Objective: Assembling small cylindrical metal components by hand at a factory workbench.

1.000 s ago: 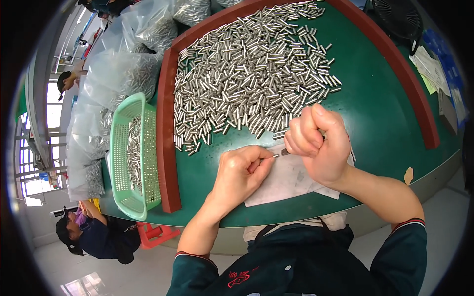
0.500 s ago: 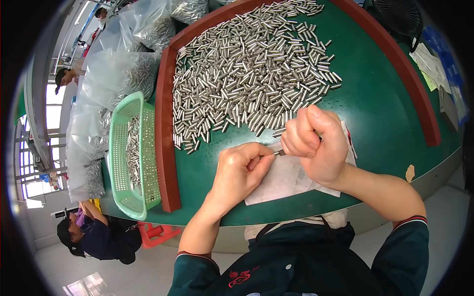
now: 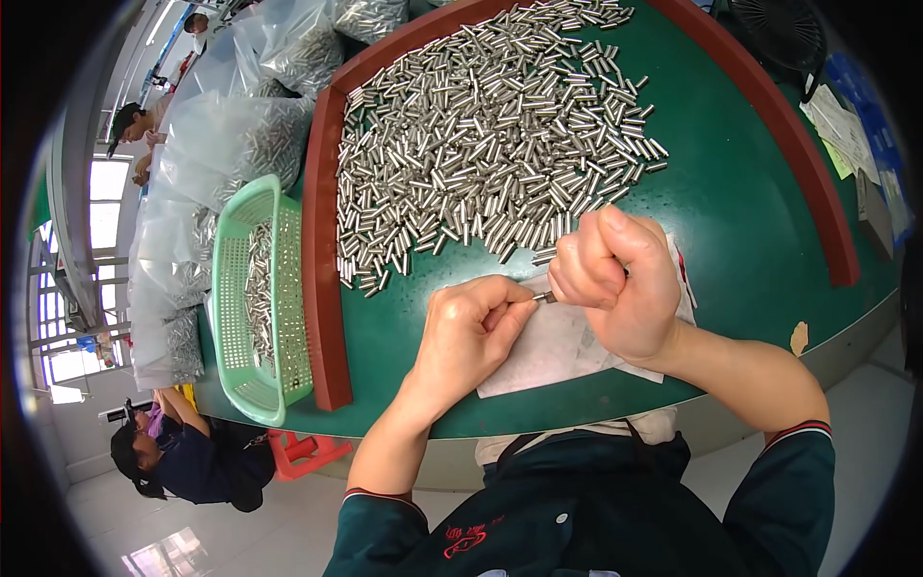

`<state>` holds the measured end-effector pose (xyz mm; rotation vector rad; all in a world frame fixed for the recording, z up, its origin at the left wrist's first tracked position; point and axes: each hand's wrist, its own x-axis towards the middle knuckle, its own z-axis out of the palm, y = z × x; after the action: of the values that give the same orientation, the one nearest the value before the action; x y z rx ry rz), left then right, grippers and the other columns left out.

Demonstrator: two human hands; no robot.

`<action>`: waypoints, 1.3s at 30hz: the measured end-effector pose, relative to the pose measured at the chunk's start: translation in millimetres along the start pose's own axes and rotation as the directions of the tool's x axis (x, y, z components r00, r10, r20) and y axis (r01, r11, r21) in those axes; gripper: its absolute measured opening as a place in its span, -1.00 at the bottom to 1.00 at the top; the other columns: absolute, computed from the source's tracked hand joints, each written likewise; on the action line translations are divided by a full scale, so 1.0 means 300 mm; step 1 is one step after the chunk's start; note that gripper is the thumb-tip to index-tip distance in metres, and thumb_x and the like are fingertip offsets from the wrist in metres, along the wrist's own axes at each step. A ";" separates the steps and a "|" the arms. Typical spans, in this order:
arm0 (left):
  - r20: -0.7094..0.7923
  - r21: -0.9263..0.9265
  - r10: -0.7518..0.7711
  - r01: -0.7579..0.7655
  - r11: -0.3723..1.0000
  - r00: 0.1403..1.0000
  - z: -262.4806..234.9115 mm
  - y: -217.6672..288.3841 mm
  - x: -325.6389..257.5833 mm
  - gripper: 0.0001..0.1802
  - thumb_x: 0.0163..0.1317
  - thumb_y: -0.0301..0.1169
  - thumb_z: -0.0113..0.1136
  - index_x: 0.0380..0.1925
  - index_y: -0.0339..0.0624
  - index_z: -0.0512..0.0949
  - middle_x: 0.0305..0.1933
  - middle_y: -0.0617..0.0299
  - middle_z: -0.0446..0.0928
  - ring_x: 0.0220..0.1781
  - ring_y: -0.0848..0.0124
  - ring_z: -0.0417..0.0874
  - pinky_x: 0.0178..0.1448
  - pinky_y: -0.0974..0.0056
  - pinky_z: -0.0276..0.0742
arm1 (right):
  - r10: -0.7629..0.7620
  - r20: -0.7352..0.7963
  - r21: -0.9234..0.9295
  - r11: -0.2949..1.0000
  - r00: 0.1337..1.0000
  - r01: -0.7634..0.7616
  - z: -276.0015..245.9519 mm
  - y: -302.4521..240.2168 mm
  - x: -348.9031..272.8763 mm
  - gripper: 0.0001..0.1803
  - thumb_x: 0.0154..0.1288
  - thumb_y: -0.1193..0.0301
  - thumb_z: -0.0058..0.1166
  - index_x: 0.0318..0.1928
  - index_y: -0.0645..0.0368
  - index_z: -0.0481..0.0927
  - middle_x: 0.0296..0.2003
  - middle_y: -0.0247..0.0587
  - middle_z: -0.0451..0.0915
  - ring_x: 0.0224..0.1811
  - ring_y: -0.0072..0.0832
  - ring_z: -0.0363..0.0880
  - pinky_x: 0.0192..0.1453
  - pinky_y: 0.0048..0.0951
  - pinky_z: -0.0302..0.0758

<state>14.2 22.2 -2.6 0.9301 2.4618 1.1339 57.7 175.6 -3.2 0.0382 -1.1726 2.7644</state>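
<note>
My left hand is closed in a pinch, with thumb and forefinger on one end of a small metal pin. Against the pin's other end is my right hand, curled into a fist with the thumb on top. Whatever sits inside that fist is hidden by the fingers. Both hands hover over a smudged white sheet on the green table. Just beyond them spreads a large heap of short, shiny metal pins.
Dark red rails border the heap left, back and right. Left of them stands a pale green basket partly filled with pins, beside clear bags of metal parts. A black fan and papers lie far right. Co-workers sit left.
My hands stay almost in place, still joined at the small pin. At the upper left, a co-worker has shifted and a raised hand now shows.
</note>
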 end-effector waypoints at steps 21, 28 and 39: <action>0.324 -0.933 -0.242 0.351 0.081 0.915 -0.081 -0.096 0.028 -0.82 0.22 -0.43 0.00 -0.19 -0.24 0.42 -0.38 0.25 0.44 -0.63 0.71 0.12 -0.61 0.62 0.06 | -0.011 0.008 -0.007 1.000 1.000 0.011 -0.010 0.005 -0.004 -0.55 0.30 0.30 -0.39 -0.77 0.07 0.05 -0.86 -0.46 0.01 -0.78 -0.66 -0.14 -0.67 -0.56 -0.10; 0.315 -0.936 -0.305 0.348 0.057 0.899 -0.099 -0.080 0.031 -0.77 0.24 -0.44 -0.05 -0.13 -0.31 0.41 -0.38 0.17 0.48 -0.63 0.69 0.18 -0.60 0.60 0.11 | -0.039 0.011 -0.031 0.999 0.999 0.039 -0.001 0.010 0.008 -0.54 0.32 0.28 -0.42 -0.76 0.03 0.05 -0.88 -0.48 -0.01 -0.81 -0.67 -0.18 -0.69 -0.55 -0.12; -0.086 -0.591 -0.225 0.132 0.796 0.971 -0.060 -0.056 0.034 -0.84 0.15 -0.41 0.10 -0.52 -0.27 0.48 -0.56 0.35 0.39 -0.58 0.64 0.26 -0.50 0.56 0.15 | 0.010 0.003 0.015 1.000 1.000 -0.010 -0.009 0.001 0.008 -0.55 0.28 0.29 -0.34 -0.78 0.07 0.06 -0.85 -0.43 0.05 -0.77 -0.66 -0.09 -0.65 -0.57 -0.07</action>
<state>-9.9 10.3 -3.3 0.4234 2.0267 1.7924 55.4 177.7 -5.2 0.0387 -1.1554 2.7830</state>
